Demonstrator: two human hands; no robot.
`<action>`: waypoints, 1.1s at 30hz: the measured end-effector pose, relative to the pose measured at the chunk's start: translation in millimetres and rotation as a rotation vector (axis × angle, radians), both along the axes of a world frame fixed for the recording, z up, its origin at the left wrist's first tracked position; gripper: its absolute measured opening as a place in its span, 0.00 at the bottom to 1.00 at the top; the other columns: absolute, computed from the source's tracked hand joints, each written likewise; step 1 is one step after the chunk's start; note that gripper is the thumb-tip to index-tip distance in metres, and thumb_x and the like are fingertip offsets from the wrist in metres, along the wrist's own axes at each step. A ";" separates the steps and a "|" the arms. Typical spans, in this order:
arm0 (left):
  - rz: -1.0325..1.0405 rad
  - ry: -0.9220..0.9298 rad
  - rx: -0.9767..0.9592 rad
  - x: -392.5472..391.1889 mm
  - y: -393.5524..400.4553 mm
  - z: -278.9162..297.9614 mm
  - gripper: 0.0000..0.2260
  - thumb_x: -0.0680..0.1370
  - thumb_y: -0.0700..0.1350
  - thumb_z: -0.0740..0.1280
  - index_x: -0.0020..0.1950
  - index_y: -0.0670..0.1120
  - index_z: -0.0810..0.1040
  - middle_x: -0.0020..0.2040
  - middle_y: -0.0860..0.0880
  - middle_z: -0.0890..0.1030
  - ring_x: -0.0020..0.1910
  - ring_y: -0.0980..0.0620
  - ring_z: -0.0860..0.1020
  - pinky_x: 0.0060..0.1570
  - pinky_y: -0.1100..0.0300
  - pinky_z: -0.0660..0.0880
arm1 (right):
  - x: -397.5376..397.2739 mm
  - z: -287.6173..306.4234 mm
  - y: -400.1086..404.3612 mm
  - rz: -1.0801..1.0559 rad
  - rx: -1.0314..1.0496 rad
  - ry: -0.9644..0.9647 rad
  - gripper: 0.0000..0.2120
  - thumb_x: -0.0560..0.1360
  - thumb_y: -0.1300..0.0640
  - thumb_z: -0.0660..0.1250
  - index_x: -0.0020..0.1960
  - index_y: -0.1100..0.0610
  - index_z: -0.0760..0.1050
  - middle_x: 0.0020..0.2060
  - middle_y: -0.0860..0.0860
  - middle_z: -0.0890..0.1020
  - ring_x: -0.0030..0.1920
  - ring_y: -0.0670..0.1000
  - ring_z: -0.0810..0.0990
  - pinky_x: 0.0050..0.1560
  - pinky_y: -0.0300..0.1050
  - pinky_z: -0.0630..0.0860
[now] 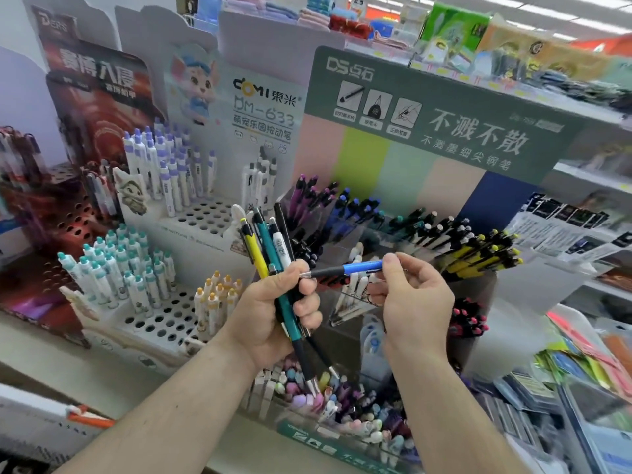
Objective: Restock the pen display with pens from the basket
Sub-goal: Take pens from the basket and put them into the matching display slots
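While my left hand [273, 309] curls tight around a bundle of pens [270, 248] — yellow, teal, white, black, clicker ends up — my right hand [410, 295] pinches a blue pen [352, 269] with a black grip and silver tip, level, before the clear display bins [372, 234].

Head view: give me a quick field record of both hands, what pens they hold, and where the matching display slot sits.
left hand: grips a bundle of yellow, teal, white and black pens, tips down
right hand: pinches a blue pen, lying level, tip toward the left hand
blue slot: in the display, above the hands, already holds blue pens
basket: not in view
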State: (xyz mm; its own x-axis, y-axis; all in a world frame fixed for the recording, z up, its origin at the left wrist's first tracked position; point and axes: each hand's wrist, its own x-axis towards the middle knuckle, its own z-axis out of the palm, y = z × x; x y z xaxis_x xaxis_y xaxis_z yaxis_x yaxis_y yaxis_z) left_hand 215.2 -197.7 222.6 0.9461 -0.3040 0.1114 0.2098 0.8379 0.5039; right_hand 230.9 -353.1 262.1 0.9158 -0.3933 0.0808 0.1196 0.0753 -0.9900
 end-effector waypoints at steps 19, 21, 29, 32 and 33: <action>0.136 -0.015 0.276 18.6 0.7 19.2 0.05 0.72 0.41 0.65 0.37 0.46 0.70 0.31 0.51 0.70 0.24 0.56 0.67 0.26 0.63 0.68 | 83.5 62.8 2.7 -0.254 -0.694 -0.607 0.08 0.75 0.59 0.71 0.53 0.58 0.84 0.42 0.48 0.84 0.42 0.46 0.81 0.48 0.34 0.77; 0.133 -0.013 0.287 17.8 2.6 19.0 0.05 0.72 0.41 0.65 0.37 0.46 0.70 0.31 0.50 0.70 0.24 0.56 0.67 0.26 0.63 0.68 | 85.5 62.8 8.7 -0.148 -0.814 -0.488 0.09 0.75 0.58 0.70 0.54 0.56 0.84 0.45 0.49 0.86 0.46 0.49 0.83 0.52 0.41 0.78; 0.121 -0.036 0.344 13.1 7.4 18.3 0.05 0.72 0.40 0.66 0.38 0.46 0.71 0.31 0.50 0.70 0.24 0.56 0.68 0.26 0.63 0.68 | 90.0 82.5 20.7 0.042 -1.241 -0.018 0.09 0.75 0.55 0.65 0.48 0.46 0.83 0.46 0.46 0.84 0.48 0.51 0.75 0.65 0.51 0.62; 0.096 -0.050 0.365 10.9 7.3 19.0 0.04 0.72 0.40 0.66 0.37 0.46 0.73 0.31 0.50 0.70 0.25 0.55 0.68 0.26 0.63 0.68 | 91.4 86.0 21.8 0.116 -1.249 0.063 0.08 0.75 0.55 0.65 0.46 0.46 0.82 0.48 0.45 0.84 0.46 0.50 0.72 0.64 0.50 0.62; 0.086 -0.060 0.374 10.0 7.6 18.5 0.04 0.72 0.40 0.66 0.38 0.46 0.74 0.31 0.50 0.70 0.25 0.55 0.68 0.26 0.63 0.68 | 91.0 88.3 21.8 0.134 -1.248 0.078 0.08 0.75 0.55 0.65 0.46 0.45 0.81 0.50 0.45 0.84 0.48 0.51 0.73 0.64 0.51 0.62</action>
